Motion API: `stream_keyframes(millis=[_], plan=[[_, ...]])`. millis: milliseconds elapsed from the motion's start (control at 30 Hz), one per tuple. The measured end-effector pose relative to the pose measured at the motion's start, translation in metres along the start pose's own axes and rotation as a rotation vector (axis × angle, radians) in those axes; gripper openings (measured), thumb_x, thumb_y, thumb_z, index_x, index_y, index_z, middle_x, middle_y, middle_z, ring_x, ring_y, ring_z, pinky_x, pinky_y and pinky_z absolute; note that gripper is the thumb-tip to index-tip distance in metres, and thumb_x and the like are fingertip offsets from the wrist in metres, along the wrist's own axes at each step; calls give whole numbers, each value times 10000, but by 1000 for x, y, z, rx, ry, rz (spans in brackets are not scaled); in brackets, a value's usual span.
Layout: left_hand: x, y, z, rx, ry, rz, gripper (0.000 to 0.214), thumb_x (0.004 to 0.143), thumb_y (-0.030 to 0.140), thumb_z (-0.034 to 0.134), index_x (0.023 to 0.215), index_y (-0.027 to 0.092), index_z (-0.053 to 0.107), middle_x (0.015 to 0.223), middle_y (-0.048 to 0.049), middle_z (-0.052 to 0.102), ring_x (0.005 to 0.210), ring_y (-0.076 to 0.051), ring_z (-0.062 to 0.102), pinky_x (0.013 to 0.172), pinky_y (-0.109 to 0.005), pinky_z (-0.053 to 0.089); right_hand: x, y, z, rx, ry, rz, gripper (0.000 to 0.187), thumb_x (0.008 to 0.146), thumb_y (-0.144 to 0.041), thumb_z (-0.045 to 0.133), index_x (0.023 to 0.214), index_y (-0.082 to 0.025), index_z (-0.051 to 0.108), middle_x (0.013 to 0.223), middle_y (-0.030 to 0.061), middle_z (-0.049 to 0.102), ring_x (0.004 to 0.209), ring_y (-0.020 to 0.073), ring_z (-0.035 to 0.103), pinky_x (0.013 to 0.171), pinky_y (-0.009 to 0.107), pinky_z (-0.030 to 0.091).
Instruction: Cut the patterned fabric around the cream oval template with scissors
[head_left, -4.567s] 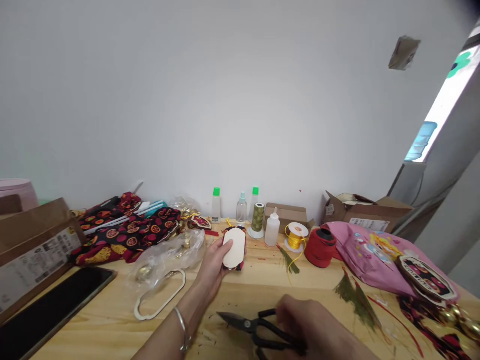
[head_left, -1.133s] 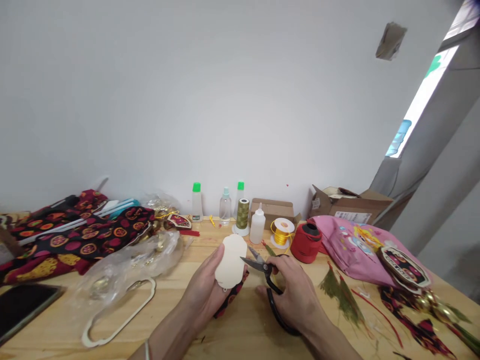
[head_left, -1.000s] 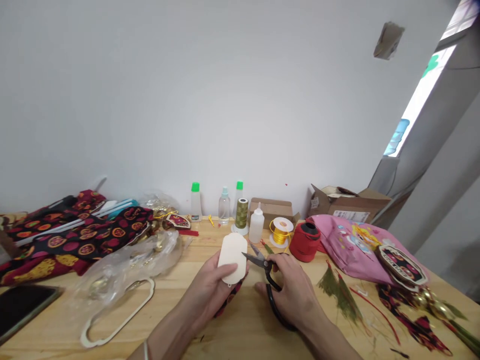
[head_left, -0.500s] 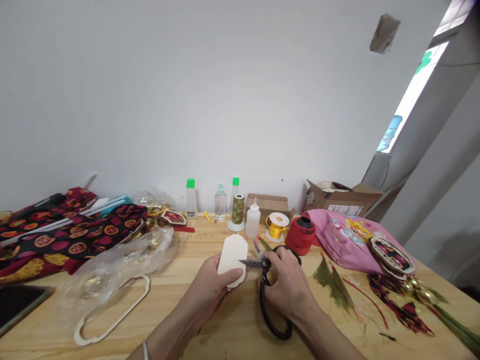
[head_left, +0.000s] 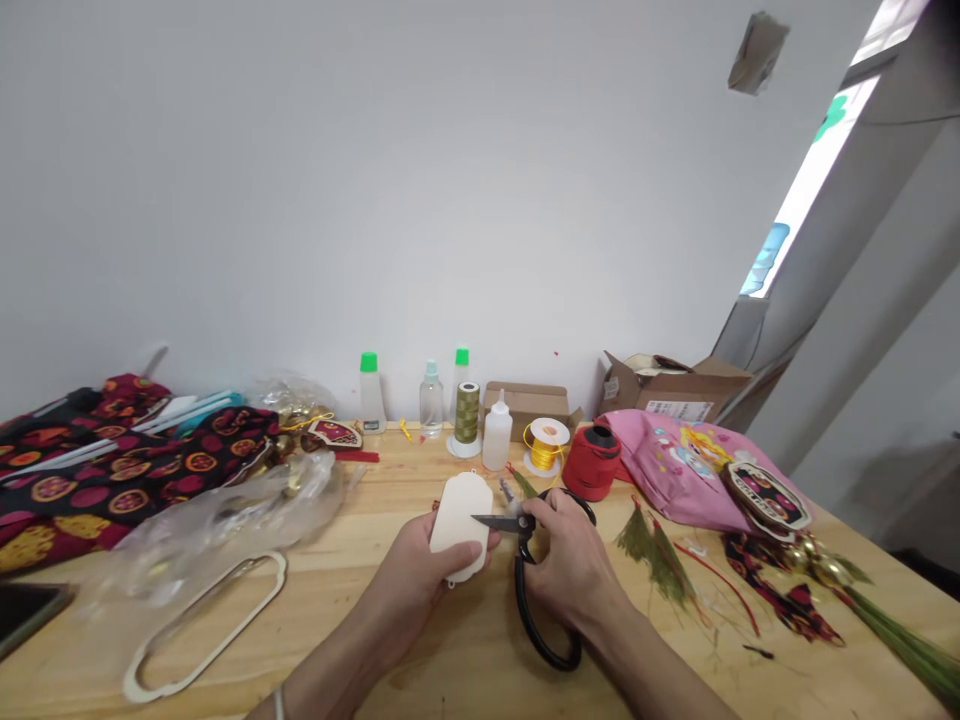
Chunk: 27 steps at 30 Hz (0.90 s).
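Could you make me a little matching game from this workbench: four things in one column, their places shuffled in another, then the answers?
1. Black scissors
2. Cream plaque
3. Yellow cord
4. Red thread cone

A. Wound on a white spool
B. In the left hand
C. Between the white spool and the pink bag
D. In the right hand

Pairs: 1-D, 2-B, 3-A, 4-C
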<state>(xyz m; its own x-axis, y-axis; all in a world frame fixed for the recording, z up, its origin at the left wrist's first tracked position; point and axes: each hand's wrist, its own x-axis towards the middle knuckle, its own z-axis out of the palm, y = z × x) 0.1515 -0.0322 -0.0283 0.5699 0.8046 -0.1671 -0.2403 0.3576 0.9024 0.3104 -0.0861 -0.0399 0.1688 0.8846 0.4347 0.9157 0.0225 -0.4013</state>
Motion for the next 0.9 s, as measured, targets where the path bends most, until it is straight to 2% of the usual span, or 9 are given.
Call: stream_keyframes(millis=[200,333,433,667,767,900], plan=[[-1,0,-1,8,-22,-28,312,567,108,681,869,90,605,808,-88,683,760,-168,615,701,-232,453,1,4,-3,-29,59,45,230,582,-140,510,797,-198,569,702,13,433,688,165,426,600,247,320],[2,-1,-5,45,47,9,291,600,127,654,885,106,602,770,-68,685,707,-144,613,666,-213,445,-2,0,1,-12,11,27,199,583,-159,527,771,-210,566,703,9,439,694,163,430,590,237,320],[2,1,-5,76,52,15,270,603,126,648,869,106,606,751,-65,684,695,-141,609,632,-202,437,-2,-1,4,-9,-8,24,162,588,-180,543,747,-211,560,696,6,441,692,162,433,576,230,318],[-4,1,3,57,-15,-41,310,528,96,681,833,84,626,766,-93,683,701,-180,618,648,-246,451,1,6,-4,-29,50,116,213,594,-148,522,789,-208,582,687,7,438,672,161,443,589,237,323],[-4,1,1,25,9,-4,313,557,102,663,867,89,621,797,-96,681,725,-174,617,681,-245,447,1,5,-4,-23,46,84,226,592,-149,524,804,-205,580,715,14,451,708,168,447,614,243,327],[-2,5,-3,21,35,39,314,583,107,644,894,92,606,835,-102,674,704,-158,612,650,-231,450,1,4,-3,29,36,158,198,620,-155,495,797,-201,570,697,11,444,689,165,448,601,245,333]])
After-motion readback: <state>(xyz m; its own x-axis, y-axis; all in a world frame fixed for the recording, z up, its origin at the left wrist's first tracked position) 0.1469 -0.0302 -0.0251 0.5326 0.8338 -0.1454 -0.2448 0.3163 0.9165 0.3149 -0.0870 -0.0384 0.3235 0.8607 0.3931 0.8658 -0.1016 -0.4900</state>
